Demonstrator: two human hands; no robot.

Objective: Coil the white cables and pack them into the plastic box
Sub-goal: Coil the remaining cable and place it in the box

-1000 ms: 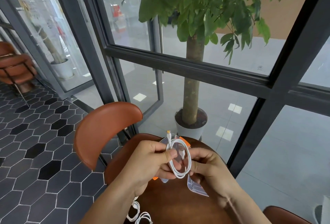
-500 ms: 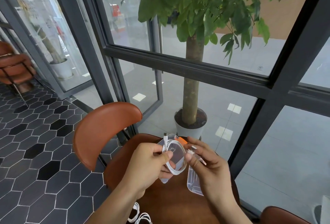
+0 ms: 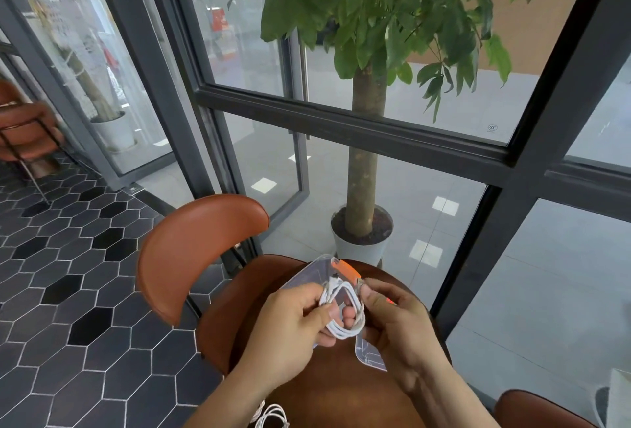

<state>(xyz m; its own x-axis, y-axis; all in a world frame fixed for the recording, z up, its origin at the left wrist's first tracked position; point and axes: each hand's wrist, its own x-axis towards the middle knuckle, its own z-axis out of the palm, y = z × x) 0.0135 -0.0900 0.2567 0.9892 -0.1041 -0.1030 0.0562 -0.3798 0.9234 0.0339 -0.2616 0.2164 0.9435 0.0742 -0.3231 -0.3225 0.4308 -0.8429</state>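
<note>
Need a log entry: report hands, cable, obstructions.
Both busy: left hand grips coiled white cable; right hand pinches its plug end. Clear plastic box beneath hands, on table. Nothing blocking it.

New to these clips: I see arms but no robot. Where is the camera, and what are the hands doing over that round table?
There is no machine: a person works with bare hands, and the one picture comes from a camera worn on their head, looking forward and down. The left hand grips a coiled white cable; the right hand pinches its other side, near a plug end. Beneath them, on the round wooden table, lies a clear plastic box with an orange latch. More white cables show at the picture's bottom, by the table's edge. A brown chair and a potted tree stand beyond.
</note>
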